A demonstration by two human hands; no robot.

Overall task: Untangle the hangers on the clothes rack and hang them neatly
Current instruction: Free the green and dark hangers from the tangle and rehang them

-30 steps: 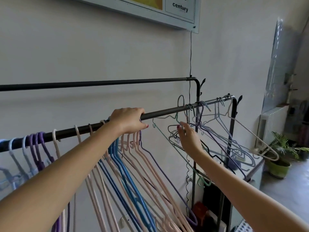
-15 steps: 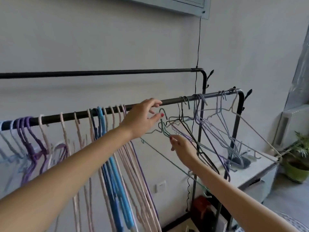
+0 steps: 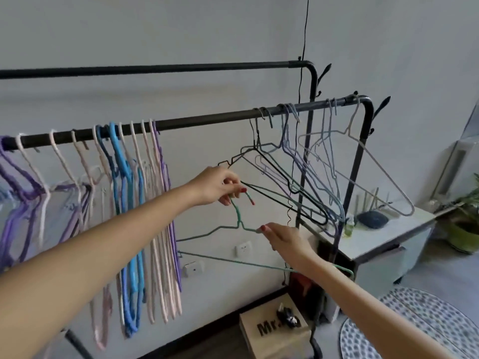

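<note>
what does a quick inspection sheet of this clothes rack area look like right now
surface: front rail of the black rack carries the hangers; rear rail bare where visible
job's things: green wire hanger off the rail, held in both hands; neat pink, blue and purple hangers on the left; tangled wire hangers on the right
clutter: cardboard box on the floor; dark blue object on the white cabinet
grippers: left hand pinches the green hanger's hook; right hand fingers grip its shoulder
cables: thin black cord down the wall
surroundings: wall sockets, patterned rug, potted plant
</note>
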